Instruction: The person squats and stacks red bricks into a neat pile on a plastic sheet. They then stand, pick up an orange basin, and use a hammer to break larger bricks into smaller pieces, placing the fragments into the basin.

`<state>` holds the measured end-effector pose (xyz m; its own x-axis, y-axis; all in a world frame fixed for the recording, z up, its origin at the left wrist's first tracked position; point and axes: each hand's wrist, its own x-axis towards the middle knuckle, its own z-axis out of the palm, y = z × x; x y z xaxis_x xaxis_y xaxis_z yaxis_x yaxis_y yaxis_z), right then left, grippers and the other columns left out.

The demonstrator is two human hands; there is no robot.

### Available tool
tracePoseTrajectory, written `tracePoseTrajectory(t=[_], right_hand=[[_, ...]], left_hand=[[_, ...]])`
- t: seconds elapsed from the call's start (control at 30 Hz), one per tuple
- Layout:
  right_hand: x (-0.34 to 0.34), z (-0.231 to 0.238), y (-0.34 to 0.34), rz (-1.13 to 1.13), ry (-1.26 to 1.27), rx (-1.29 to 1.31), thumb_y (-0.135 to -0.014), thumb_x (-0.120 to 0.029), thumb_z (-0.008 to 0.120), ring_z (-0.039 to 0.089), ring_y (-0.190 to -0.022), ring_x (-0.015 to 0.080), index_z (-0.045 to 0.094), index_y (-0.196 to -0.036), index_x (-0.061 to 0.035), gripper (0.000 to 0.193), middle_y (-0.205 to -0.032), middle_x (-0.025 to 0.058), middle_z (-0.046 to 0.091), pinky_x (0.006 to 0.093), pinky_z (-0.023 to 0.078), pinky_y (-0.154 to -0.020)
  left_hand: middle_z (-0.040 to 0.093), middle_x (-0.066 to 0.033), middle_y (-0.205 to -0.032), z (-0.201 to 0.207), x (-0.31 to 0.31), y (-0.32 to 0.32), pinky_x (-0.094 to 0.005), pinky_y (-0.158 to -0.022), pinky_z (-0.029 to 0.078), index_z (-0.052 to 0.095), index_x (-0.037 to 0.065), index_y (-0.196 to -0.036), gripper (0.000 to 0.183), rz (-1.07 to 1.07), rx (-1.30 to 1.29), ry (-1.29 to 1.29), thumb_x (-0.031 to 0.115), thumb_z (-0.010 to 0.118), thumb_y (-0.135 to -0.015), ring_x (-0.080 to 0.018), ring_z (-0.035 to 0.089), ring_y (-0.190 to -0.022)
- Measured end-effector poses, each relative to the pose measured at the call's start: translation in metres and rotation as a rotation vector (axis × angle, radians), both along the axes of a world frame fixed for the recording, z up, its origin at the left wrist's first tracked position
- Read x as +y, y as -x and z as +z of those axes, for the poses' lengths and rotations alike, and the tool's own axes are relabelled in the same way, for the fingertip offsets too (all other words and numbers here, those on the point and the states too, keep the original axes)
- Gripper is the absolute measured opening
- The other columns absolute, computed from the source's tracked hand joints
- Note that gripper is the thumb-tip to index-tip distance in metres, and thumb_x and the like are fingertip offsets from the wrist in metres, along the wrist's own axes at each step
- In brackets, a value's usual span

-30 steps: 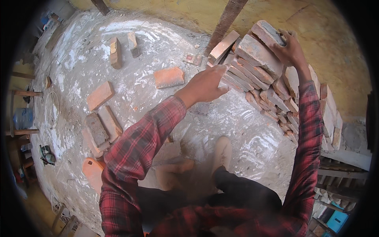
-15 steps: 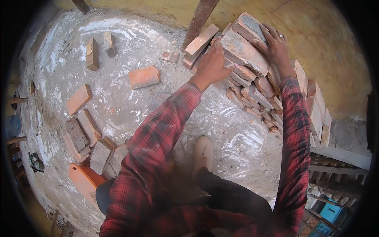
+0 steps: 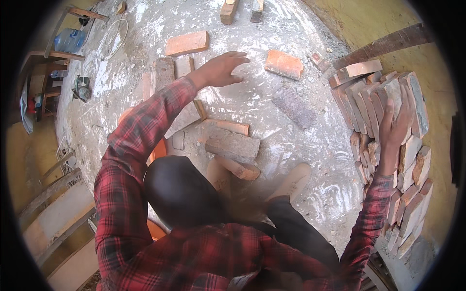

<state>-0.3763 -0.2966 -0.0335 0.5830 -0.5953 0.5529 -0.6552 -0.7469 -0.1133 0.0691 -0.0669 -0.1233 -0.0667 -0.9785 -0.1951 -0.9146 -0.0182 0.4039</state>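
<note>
My left hand [image 3: 221, 69] hovers over the dusty floor with nothing in it, fingers stretched out and apart. Nearest to it are a long orange brick [image 3: 188, 43] and a shorter broken brick [image 3: 284, 64]. At the right, my right hand [image 3: 393, 128] lies with extended fingers against the upper bricks of a stack [image 3: 361, 104] beside the wall. The stacked bricks stand on edge and lean together; one brick [image 3: 359, 70] rests across the far end. By my feet lie a grey-faced brick [image 3: 232, 144] and a reddish brick [image 3: 237, 168].
More loose bricks [image 3: 162, 75] lie beyond my left forearm, partly hidden by it. An orange plastic object [image 3: 158, 151] shows beside my knee. A wooden post [image 3: 383, 46] leans by the yellow wall. Far left are a water bottle [image 3: 70, 40], wooden furniture and a coiled cable [image 3: 116, 39].
My view has swung left. My left hand has come off the stack and moved left over the floor. My right hand stays on the stack, where the bricks under it now lean together.
</note>
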Motion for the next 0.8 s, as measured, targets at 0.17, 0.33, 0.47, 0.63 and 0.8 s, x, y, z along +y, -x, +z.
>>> tracePoseTrajectory(t=[0.17, 0.33, 0.47, 0.63, 0.8], right_hand=[[0.139, -0.11, -0.113, 0.495, -0.775, 0.065, -0.096, -0.022, 0.065, 0.047, -0.135, 0.0404, 0.05, -0.143, -0.0046, 0.052, -0.146, 0.0223, 0.046, 0.0457, 0.038, -0.112], [0.202, -0.179, -0.253, 0.608, -1.496, 0.132, -0.096, -0.042, 0.066, 0.053, -0.131, 0.0362, 0.043, -0.148, 0.0001, 0.071, -0.145, 0.0256, 0.049, 0.0432, 0.045, -0.106], [0.263, -0.199, -0.366, 0.606, -1.673, 0.283, -0.075, -0.061, 0.08, 0.048, -0.134, 0.0407, 0.031, -0.153, 0.0051, 0.113, -0.145, 0.0334, 0.045, 0.043, 0.039, -0.112], [0.293, -0.22, -0.407, 0.577, -1.458, 0.475, -0.057, -0.063, 0.089, 0.032, -0.146, 0.0434, 0.022, -0.154, 0.0092, 0.138, -0.15, 0.0376, 0.034, 0.0418, 0.031, -0.119], [0.284, -0.218, -0.4, 0.74, -1.452, 0.53, -0.056, -0.055, 0.091, 0.052, -0.126, 0.0434, 0.045, -0.133, 0.0112, 0.112, -0.13, 0.0338, 0.053, 0.0444, 0.042, -0.107]], left_hand=[[0.052, -0.0287, -0.137, -0.04, 0.183, -0.097, -0.0475, -0.111, 0.04, 0.052, -0.003, -0.134, 0.066, 1.012, -0.29, 0.314, 0.033, 0.077, -0.084, -0.0422, 0.05, -0.13], [0.062, -0.0315, -0.122, -0.093, 0.226, -0.114, -0.0459, -0.095, 0.052, 0.051, -0.01, -0.128, 0.072, 1.321, 0.197, 0.266, 0.036, 0.08, -0.081, -0.0431, 0.065, -0.109], [0.062, -0.0335, -0.123, -0.098, 0.225, -0.118, -0.0415, -0.092, 0.055, 0.046, -0.011, -0.134, 0.084, 1.295, 0.286, 0.221, 0.042, 0.082, -0.079, -0.041, 0.068, -0.107], [0.061, -0.0323, -0.126, -0.087, 0.216, -0.138, -0.0416, -0.095, 0.055, 0.042, -0.012, -0.138, 0.095, 1.441, 0.405, 0.04, 0.045, 0.084, -0.075, -0.0399, 0.066, -0.112], [0.059, -0.0332, -0.129, -0.089, 0.214, -0.149, -0.0428, -0.099, 0.053, 0.038, -0.012, -0.142, 0.103, 1.422, 0.501, -0.073, 0.049, 0.085, -0.073, -0.0406, 0.063, -0.117]])
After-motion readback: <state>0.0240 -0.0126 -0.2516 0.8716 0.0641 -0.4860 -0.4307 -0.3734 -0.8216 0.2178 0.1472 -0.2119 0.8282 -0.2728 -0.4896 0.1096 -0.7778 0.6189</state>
